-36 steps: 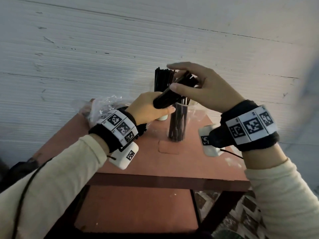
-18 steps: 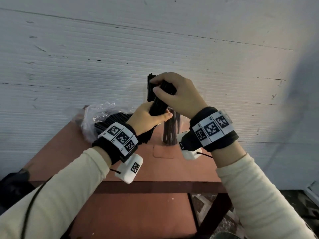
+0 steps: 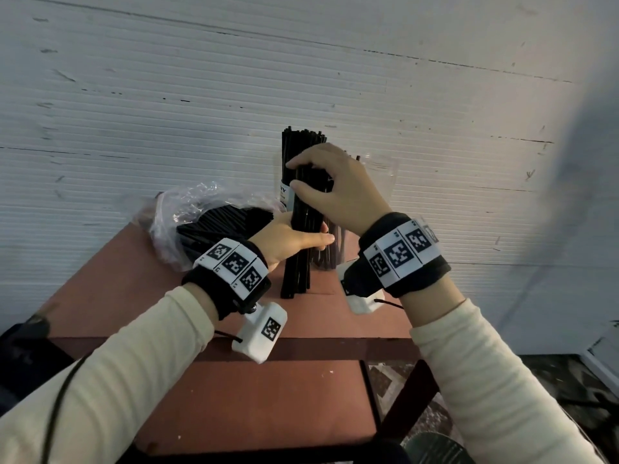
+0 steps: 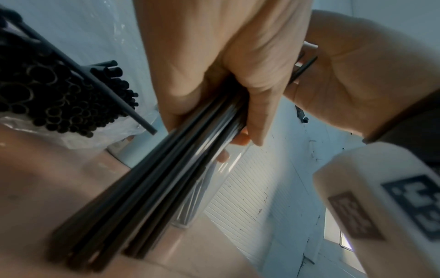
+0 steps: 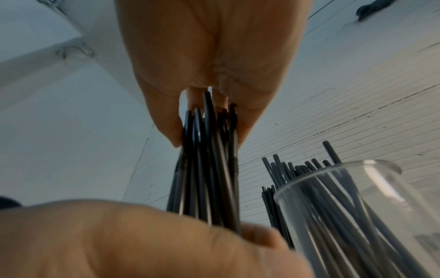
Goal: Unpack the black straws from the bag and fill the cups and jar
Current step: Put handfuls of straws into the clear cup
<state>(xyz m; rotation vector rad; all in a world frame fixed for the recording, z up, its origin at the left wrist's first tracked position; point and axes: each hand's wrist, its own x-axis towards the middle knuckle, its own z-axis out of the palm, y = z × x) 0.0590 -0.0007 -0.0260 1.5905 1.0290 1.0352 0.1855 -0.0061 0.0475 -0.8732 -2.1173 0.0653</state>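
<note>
A bundle of black straws (image 3: pixel 299 259) stands upright with its lower ends on the red table (image 3: pixel 134 296). My left hand (image 3: pixel 291 241) grips the bundle at mid-height, and my right hand (image 3: pixel 330 185) pinches it near the top. The wrist views show the same bundle (image 4: pixel 181 159) (image 5: pixel 209 169) held by both hands. Behind it a cup with a white label (image 3: pixel 284 194) is packed with straws. A clear jar (image 5: pixel 345 216) beside the bundle holds several straws. The clear plastic bag (image 3: pixel 187 212) with more straws lies at the table's back left.
A white ribbed wall (image 3: pixel 301 78) rises right behind the table. The table's dark front rail (image 3: pixel 335 348) runs below my wrists, with a lower red shelf (image 3: pixel 251 406) under it. A patterned floor (image 3: pixel 435 413) shows at the lower right.
The bundle went from lying slanted between my hands to standing upright on the table. My right hand shifted to its top, and both hands moved left and down.
</note>
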